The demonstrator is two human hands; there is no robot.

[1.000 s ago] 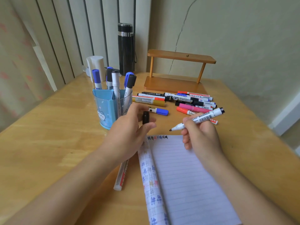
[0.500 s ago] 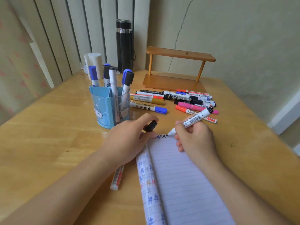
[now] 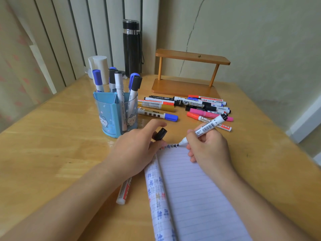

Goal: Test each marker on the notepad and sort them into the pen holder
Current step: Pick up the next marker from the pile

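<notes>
My right hand point(image 3: 209, 146) grips an uncapped white marker point(image 3: 206, 127) with its black tip touching the top edge of the lined notepad point(image 3: 196, 193), beside a row of small test marks. My left hand point(image 3: 137, 148) rests on the notepad's top left corner and pinches the marker's black cap point(image 3: 160, 134). A blue pen holder point(image 3: 115, 115) stands to the left with several markers upright in it. A pile of loose markers point(image 3: 191, 106) lies beyond the notepad.
One red and white marker point(image 3: 124, 193) lies on the wooden table under my left forearm. A wooden shelf point(image 3: 189, 73), a black flask point(image 3: 132, 47) and a white cylinder point(image 3: 99, 68) stand at the back.
My right hand has brought the marker down from the air until its tip met the notepad's top edge. My left hand has settled onto the notepad's corner, still with the cap.
</notes>
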